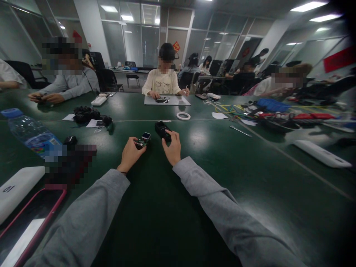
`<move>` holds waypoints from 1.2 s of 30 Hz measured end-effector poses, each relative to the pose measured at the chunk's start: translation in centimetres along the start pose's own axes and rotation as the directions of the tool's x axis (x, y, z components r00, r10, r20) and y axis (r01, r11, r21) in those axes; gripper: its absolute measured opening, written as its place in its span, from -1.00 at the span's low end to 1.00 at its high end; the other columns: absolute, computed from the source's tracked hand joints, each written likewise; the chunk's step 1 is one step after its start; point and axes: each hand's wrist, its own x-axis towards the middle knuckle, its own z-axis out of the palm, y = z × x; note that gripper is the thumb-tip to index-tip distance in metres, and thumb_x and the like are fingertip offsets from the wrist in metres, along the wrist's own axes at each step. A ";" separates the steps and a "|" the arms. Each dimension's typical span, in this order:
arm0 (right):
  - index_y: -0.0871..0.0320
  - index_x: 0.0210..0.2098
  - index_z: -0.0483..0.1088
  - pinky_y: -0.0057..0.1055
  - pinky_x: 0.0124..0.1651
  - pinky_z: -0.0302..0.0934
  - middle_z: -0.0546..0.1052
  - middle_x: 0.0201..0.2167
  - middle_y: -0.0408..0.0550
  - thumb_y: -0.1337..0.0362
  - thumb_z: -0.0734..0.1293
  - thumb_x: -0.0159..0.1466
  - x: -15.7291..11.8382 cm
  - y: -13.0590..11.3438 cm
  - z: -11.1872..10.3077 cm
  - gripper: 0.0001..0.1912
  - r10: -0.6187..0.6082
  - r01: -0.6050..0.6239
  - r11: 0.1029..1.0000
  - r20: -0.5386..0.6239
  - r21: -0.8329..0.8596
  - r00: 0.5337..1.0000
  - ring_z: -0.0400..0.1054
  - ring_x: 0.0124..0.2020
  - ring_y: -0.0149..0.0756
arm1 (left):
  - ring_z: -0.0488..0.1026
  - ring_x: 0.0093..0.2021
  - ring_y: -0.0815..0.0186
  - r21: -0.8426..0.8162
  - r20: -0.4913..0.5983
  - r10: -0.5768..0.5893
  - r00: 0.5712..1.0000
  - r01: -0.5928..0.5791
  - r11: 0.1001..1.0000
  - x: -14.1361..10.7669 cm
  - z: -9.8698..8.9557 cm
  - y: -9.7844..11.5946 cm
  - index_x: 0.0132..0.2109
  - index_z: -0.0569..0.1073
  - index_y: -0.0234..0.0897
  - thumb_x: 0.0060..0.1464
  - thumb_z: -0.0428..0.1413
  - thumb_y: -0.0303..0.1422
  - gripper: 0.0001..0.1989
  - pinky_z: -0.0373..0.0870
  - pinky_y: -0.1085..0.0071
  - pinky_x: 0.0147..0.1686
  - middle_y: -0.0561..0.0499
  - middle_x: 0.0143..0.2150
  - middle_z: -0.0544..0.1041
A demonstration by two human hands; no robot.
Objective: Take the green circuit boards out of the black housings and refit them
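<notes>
Between the thumb and fingers of my left hand [131, 154] is a small circuit board [144, 139] with a little screen at its upper end. My right hand [172, 147] grips the near right side of a black plastic housing [161, 129], which has a rectangular window-like opening. The two parts are a short way apart, side by side over the green table. My fingertips hide part of each one.
A white ring [183, 116] lies beyond my right hand, and a wrench [240, 131] farther right. At left are a water bottle [30, 133], a phone [30, 222] and black parts [83, 114]. Cables and a blue bundle [272, 105] fill the right. A person [162, 81] sits opposite.
</notes>
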 end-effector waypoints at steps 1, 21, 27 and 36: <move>0.11 0.08 0.24 -0.14 0.12 0.23 0.26 0.00 0.06 0.37 0.26 0.24 0.0 0.2 0.1 -0.59 0.025 -0.025 1.000 0.011 -0.008 1.000 0.24 0.06 -0.13 | 0.46 -0.13 0.15 0.010 -0.020 -0.020 1.000 0.020 1.000 0.1 -0.1 -0.2 0.04 0.21 -0.29 -0.04 0.17 -0.06 -0.41 0.36 0.27 -0.22 -0.15 -0.08 0.44; 0.16 0.03 0.20 -0.14 0.07 0.28 0.26 -0.04 0.05 0.34 0.34 0.16 -0.4 2.0 1.4 -0.55 0.095 -0.101 0.995 0.249 0.010 0.964 0.28 0.00 -0.14 | 0.47 -0.31 0.27 -0.149 0.062 0.025 0.998 -0.016 0.989 -0.6 0.6 1.1 0.13 0.11 -0.27 -0.05 0.19 -0.06 -0.31 0.39 0.31 -0.32 -0.12 -0.08 0.46; 0.13 0.07 0.21 -0.11 0.08 0.27 0.25 -0.02 0.05 0.31 0.31 0.21 -0.5 1.7 1.4 -0.56 0.024 -0.047 0.997 0.317 0.065 0.948 0.27 0.03 -0.14 | 0.46 -0.34 0.31 -0.199 0.069 0.050 0.996 -0.035 0.979 -0.4 0.6 0.8 0.19 0.06 -0.28 -0.06 0.22 -0.15 -0.25 0.39 0.33 -0.33 -0.14 -0.03 0.45; 0.12 0.10 0.21 -0.15 0.08 0.28 0.26 -0.02 0.03 0.33 0.31 0.21 -0.6 1.5 1.4 -0.54 -0.046 0.023 0.997 0.353 0.069 0.935 0.27 0.02 -0.16 | 0.47 -0.38 0.37 -0.238 0.100 0.035 0.994 -0.010 0.971 -0.1 0.6 0.6 0.20 0.08 -0.23 -0.07 0.24 -0.17 -0.24 0.39 0.36 -0.33 -0.13 -0.01 0.46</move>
